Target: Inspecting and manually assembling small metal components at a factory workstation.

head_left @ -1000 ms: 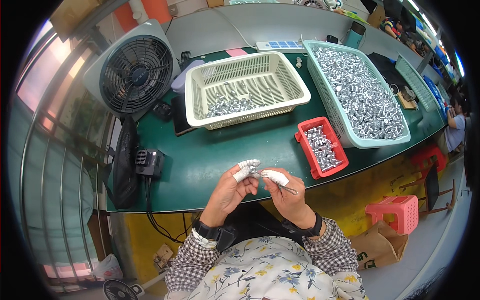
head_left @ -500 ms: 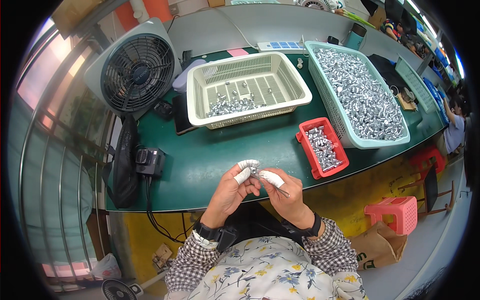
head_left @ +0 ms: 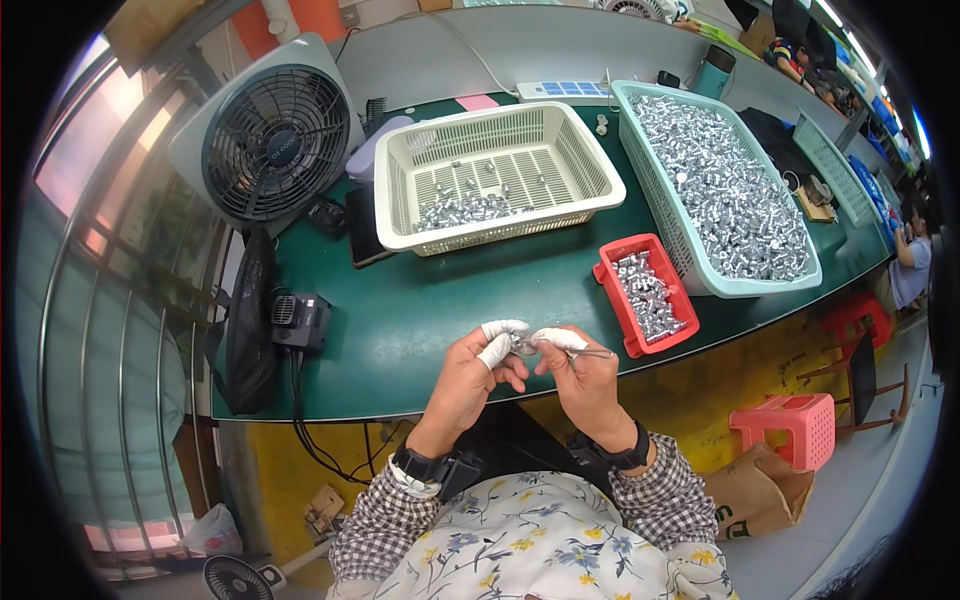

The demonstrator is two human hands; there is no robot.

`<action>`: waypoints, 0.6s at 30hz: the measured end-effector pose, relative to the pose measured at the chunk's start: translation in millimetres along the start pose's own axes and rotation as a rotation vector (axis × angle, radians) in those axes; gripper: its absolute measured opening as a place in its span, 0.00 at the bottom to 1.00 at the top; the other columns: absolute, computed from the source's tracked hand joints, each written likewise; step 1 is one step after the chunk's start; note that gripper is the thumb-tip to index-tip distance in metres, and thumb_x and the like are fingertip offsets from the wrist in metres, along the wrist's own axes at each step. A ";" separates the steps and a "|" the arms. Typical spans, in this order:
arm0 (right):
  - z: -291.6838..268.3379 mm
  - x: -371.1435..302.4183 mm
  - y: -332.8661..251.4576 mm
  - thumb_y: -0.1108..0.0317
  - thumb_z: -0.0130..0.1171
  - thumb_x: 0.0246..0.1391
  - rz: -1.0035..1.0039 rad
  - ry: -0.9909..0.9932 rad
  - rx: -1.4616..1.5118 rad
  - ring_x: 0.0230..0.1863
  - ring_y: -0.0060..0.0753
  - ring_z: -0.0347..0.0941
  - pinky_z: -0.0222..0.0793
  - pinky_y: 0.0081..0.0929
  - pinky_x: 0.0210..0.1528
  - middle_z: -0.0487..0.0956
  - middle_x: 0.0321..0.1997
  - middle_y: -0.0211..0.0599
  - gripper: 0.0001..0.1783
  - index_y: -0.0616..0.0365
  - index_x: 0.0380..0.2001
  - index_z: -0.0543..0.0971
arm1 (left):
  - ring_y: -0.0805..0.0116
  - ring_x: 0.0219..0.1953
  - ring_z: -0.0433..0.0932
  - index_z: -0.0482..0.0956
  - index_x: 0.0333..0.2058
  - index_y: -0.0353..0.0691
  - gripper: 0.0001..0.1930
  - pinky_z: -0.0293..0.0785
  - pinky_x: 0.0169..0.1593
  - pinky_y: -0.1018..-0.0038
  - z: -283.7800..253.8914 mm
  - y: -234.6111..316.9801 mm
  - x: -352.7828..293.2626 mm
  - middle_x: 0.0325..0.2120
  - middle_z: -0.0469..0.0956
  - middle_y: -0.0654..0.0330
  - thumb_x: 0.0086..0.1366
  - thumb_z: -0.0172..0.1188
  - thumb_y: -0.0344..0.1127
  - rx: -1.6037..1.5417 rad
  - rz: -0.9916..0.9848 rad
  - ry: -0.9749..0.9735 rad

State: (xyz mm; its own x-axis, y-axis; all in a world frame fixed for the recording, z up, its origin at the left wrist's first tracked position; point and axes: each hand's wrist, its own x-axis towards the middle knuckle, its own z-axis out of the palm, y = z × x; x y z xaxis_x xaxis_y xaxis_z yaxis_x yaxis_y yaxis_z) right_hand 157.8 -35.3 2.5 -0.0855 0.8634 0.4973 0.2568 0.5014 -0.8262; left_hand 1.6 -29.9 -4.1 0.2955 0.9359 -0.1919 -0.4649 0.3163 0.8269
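Note:
My left hand (head_left: pixel 478 372) pinches a small silver metal part (head_left: pixel 517 343) between thumb and finger, both wrapped in white covers. Close against it, my right hand (head_left: pixel 580 372) grips a thin metal rod-like tool (head_left: pixel 598 353), whose back end sticks out to the right. The tool's tip, by the part, is hidden by my fingers. To the right of my hands, a red bin (head_left: pixel 683 300) holds many small silver parts. Beyond them stands a cream basket (head_left: pixel 440 243) with a loose scatter of similar parts. A pale teal basket (head_left: pixel 655 200) at the right is heaped with them.
A large fan (head_left: pixel 283 150) stands at the back left, with a dark phone (head_left: pixel 365 230) near it. A small black device (head_left: pixel 300 322) with cables and a black bag (head_left: pixel 245 335) sit at the left edge. Pink stool (head_left: pixel 790 425) on the floor, right; another person sits far right.
My right hand has turned, so the tool now points out sideways to the right instead of down towards me. My left hand has shifted very slightly to the right with the part.

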 end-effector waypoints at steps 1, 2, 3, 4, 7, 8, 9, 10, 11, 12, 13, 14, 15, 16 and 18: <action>-1.6 0.2 0.3 0.76 0.57 0.54 0.037 -0.008 0.027 0.23 0.22 0.73 0.68 0.18 0.23 0.78 0.30 0.36 0.05 0.67 0.34 0.77 | 0.73 0.28 0.76 0.71 0.46 0.32 0.12 0.76 0.30 0.78 1.0 0.1 0.4 0.32 0.75 0.58 0.68 0.46 0.31 -0.014 0.000 0.008; -1.2 0.0 1.2 0.76 0.57 0.54 0.038 -0.007 0.027 0.23 0.22 0.73 0.68 0.18 0.23 0.78 0.30 0.36 0.05 0.67 0.34 0.77 | 0.73 0.28 0.76 0.71 0.46 0.32 0.12 0.76 0.30 0.78 1.0 0.3 0.8 0.32 0.75 0.58 0.68 0.46 0.31 -0.013 -0.001 0.009; 0.1 -0.3 2.7 0.75 0.56 0.55 -0.024 0.008 -0.016 0.23 0.21 0.73 0.67 0.17 0.23 0.78 0.30 0.36 0.06 0.67 0.34 0.77 | 0.73 0.28 0.76 0.71 0.46 0.32 0.12 0.76 0.30 0.78 0.6 0.8 1.1 0.33 0.75 0.57 0.68 0.46 0.30 0.006 -0.007 -0.001; 1.3 -0.7 4.2 0.75 0.56 0.55 -0.086 0.024 -0.060 0.23 0.21 0.73 0.67 0.17 0.23 0.78 0.29 0.35 0.06 0.67 0.34 0.77 | 0.73 0.28 0.76 0.71 0.46 0.31 0.12 0.75 0.30 0.78 0.3 1.2 1.5 0.34 0.75 0.57 0.68 0.46 0.30 0.026 -0.014 -0.012; -3.7 1.2 3.8 0.74 0.55 0.56 -0.083 0.010 -0.053 0.23 0.20 0.72 0.67 0.16 0.23 0.78 0.29 0.35 0.06 0.67 0.35 0.77 | 0.73 0.28 0.75 0.72 0.46 0.31 0.12 0.75 0.29 0.78 1.6 2.4 3.5 0.35 0.76 0.56 0.68 0.47 0.29 0.036 -0.014 -0.022; -7.0 2.8 2.6 0.74 0.55 0.56 -0.019 -0.019 -0.003 0.23 0.20 0.72 0.66 0.16 0.23 0.78 0.29 0.35 0.07 0.67 0.35 0.77 | 0.73 0.28 0.75 0.72 0.46 0.31 0.12 0.75 0.29 0.79 2.4 3.0 4.2 0.35 0.76 0.56 0.67 0.47 0.29 0.027 -0.008 -0.021; -9.0 3.5 2.6 0.74 0.54 0.57 0.045 -0.049 0.048 0.23 0.20 0.72 0.66 0.16 0.23 0.78 0.30 0.35 0.07 0.67 0.35 0.77 | 0.73 0.28 0.75 0.72 0.46 0.31 0.12 0.75 0.28 0.79 3.2 2.9 5.2 0.35 0.76 0.56 0.67 0.47 0.29 0.017 -0.001 -0.020; -9.3 3.4 3.5 0.74 0.54 0.57 0.046 -0.048 0.048 0.23 0.20 0.72 0.66 0.16 0.23 0.78 0.30 0.35 0.07 0.67 0.35 0.77 | 0.73 0.28 0.75 0.72 0.46 0.31 0.12 0.75 0.28 0.79 3.9 2.5 6.1 0.35 0.76 0.56 0.67 0.47 0.29 0.017 -0.002 -0.020; -9.0 3.2 4.5 0.73 0.54 0.57 0.026 -0.028 0.030 0.22 0.20 0.72 0.66 0.16 0.23 0.78 0.29 0.35 0.07 0.67 0.35 0.77 | 0.73 0.28 0.75 0.72 0.46 0.31 0.12 0.75 0.28 0.79 4.8 1.9 7.0 0.35 0.76 0.56 0.67 0.47 0.29 0.046 -0.008 -0.016; -8.7 2.9 5.6 0.73 0.53 0.58 0.006 -0.007 0.011 0.21 0.20 0.71 0.66 0.16 0.23 0.78 0.28 0.35 0.07 0.67 0.35 0.77 | 0.73 0.28 0.75 0.73 0.46 0.31 0.12 0.75 0.28 0.80 5.8 1.3 8.0 0.35 0.76 0.56 0.67 0.48 0.29 0.074 -0.014 -0.012; -9.2 2.7 6.4 0.73 0.53 0.58 -0.014 0.013 -0.008 0.21 0.20 0.71 0.65 0.16 0.22 0.78 0.27 0.35 0.08 0.67 0.34 0.77 | 0.73 0.28 0.75 0.73 0.45 0.31 0.12 0.75 0.28 0.80 6.9 0.8 9.1 0.35 0.76 0.56 0.67 0.48 0.29 0.103 -0.020 -0.009; -11.5 3.3 7.4 0.73 0.53 0.58 -0.014 0.014 -0.006 0.21 0.20 0.71 0.65 0.16 0.22 0.78 0.27 0.35 0.08 0.67 0.34 0.77 | 0.73 0.28 0.75 0.73 0.45 0.31 0.12 0.75 0.28 0.80 8.4 1.0 10.1 0.35 0.76 0.56 0.67 0.48 0.29 0.103 -0.021 -0.008; -15.8 4.3 9.2 0.72 0.53 0.58 0.063 -0.002 0.019 0.20 0.20 0.71 0.65 0.16 0.22 0.78 0.26 0.35 0.08 0.67 0.34 0.77 | 0.74 0.26 0.75 0.73 0.45 0.31 0.11 0.75 0.27 0.80 10.8 1.4 11.2 0.34 0.76 0.57 0.67 0.49 0.30 0.124 -0.035 -0.003; -20.4 5.4 11.0 0.72 0.52 0.59 0.139 -0.018 0.045 0.20 0.20 0.71 0.64 0.17 0.22 0.77 0.24 0.34 0.09 0.67 0.34 0.77 | 0.74 0.25 0.75 0.74 0.44 0.31 0.11 0.75 0.26 0.80 13.4 1.8 12.5 0.33 0.77 0.58 0.66 0.49 0.30 0.144 -0.050 0.001; -24.7 6.5 14.6 0.71 0.52 0.59 0.217 -0.032 0.072 0.19 0.20 0.70 0.64 0.17 0.21 0.77 0.23 0.34 0.09 0.67 0.34 0.77 | 0.75 0.24 0.75 0.74 0.43 0.31 0.11 0.74 0.25 0.81 16.8 -0.5 16.8 0.32 0.77 0.58 0.66 0.50 0.30 0.165 -0.066 0.006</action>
State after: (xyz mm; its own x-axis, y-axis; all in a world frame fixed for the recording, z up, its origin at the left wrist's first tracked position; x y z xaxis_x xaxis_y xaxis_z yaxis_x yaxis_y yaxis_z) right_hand 184.8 -23.8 0.2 -0.0668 0.9521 0.2984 0.2037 0.3058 -0.9301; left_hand 20.8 -16.9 1.1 0.3160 0.9148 -0.2514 -0.3008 0.3479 0.8879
